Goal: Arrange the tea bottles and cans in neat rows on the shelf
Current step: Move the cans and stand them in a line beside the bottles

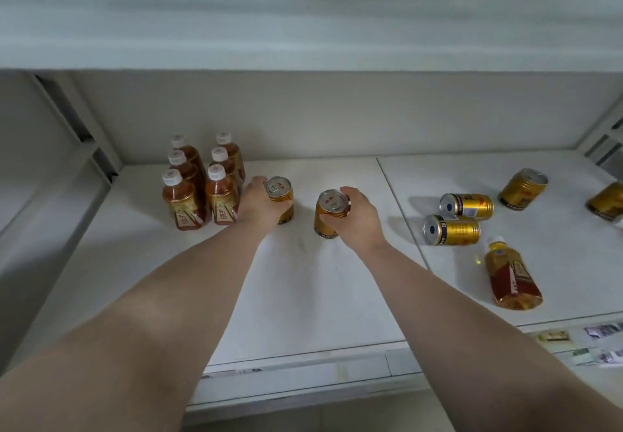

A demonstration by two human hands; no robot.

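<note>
Two bare forearms are reaching from the near edge across a white shelf (303, 297), whose front lip is running along the bottom and whose pale back wall is closing off the far side under another white shelf above. Near right, a lone tea bottle (510, 276) is lying on its side, cap pointing away. Just beyond it, two gold cans (458, 219) are lying side by side, and two more tipped cans (522, 189) are sitting farther right, one cut off by the frame edge.

Mid-shelf, the right hand (359, 219) is wrapping its fingers around an upright gold can (328, 214), gripping it near the top; whether its base is touching the shelf is hard to say. Slightly farther left, the left hand (258, 202) is clasping a second upright can (281, 199) standing on the shelf, right beside six upright tea bottles (202, 185) lined two across and three deep toward the far wall.
</note>
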